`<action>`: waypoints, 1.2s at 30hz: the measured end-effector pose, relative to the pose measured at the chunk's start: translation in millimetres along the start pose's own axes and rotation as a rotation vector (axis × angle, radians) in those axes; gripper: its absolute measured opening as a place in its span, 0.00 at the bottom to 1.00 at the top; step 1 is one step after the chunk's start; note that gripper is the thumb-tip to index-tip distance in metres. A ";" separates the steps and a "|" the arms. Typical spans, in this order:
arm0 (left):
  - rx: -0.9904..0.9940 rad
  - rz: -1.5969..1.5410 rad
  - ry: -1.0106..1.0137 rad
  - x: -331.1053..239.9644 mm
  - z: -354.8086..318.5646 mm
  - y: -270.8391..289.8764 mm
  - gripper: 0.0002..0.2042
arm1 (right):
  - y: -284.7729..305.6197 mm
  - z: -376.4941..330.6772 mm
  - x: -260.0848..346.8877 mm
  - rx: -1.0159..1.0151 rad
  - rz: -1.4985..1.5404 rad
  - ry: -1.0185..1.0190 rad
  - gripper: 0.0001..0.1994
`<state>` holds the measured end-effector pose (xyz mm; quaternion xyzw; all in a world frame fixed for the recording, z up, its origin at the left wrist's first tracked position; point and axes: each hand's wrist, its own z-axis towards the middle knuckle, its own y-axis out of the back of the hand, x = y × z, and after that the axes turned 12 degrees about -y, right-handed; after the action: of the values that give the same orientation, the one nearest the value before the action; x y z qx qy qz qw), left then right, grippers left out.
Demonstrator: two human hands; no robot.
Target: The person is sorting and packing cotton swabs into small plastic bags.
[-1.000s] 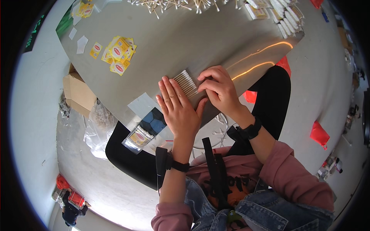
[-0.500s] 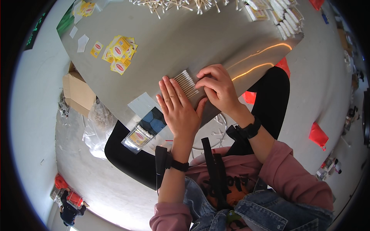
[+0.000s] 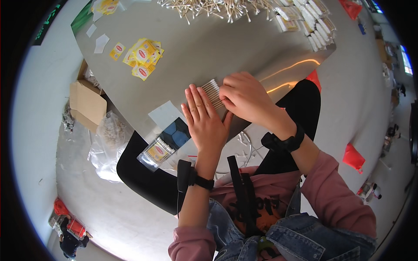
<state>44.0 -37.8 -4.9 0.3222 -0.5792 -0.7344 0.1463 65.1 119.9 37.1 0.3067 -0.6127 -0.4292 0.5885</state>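
A neat row of cotton swabs (image 3: 212, 92) lies side by side on the metal table. My left hand (image 3: 204, 124) is flat with its fingers stretched out, covering the left part of the row. At the row's right edge, my right hand (image 3: 246, 98) is closed with its fingers curled in; its fingertips are partly hidden, and I cannot make out what they hold. Left of my left hand are a pale rectangular sheet (image 3: 166, 114) and a dark blue patterned piece (image 3: 177, 132). A clear packet of swabs with a yellow label (image 3: 157, 151) lies at the table's near edge.
Loose cotton swabs (image 3: 217, 6) are heaped at the far edge, beside stacked swab packs (image 3: 320, 26). Yellow printed cards (image 3: 144, 56) form a pile at left. Beside the table stand an open cardboard box (image 3: 88, 102) and a clear plastic bag (image 3: 109, 139).
My right hand has curled its fingers in and come up against the row's right edge. My left hand stays flat on the swabs. The whole view has shifted slightly.
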 end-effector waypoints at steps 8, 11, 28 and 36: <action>-0.016 0.022 0.004 2.7 -2.0 -3.5 0.43 | -6.2 10.2 19.6 0.128 -0.300 0.048 0.07; 0.009 0.065 -0.006 1.0 -0.5 -1.6 0.42 | -9.2 10.1 19.6 0.110 -0.355 0.061 0.07; -0.059 -0.017 -0.019 3.0 -14.3 7.2 0.46 | 173.0 -156.4 -103.3 -0.143 -0.377 -0.975 0.05; 0.019 0.031 -0.044 -1.4 -11.2 11.0 0.48 | 124.3 -112.1 -92.2 -0.407 0.134 -0.683 0.08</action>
<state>50.5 -48.5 4.5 0.2982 -0.5940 -0.7336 0.1417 202.5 237.7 98.3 -0.0171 -0.6942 -0.5798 0.4262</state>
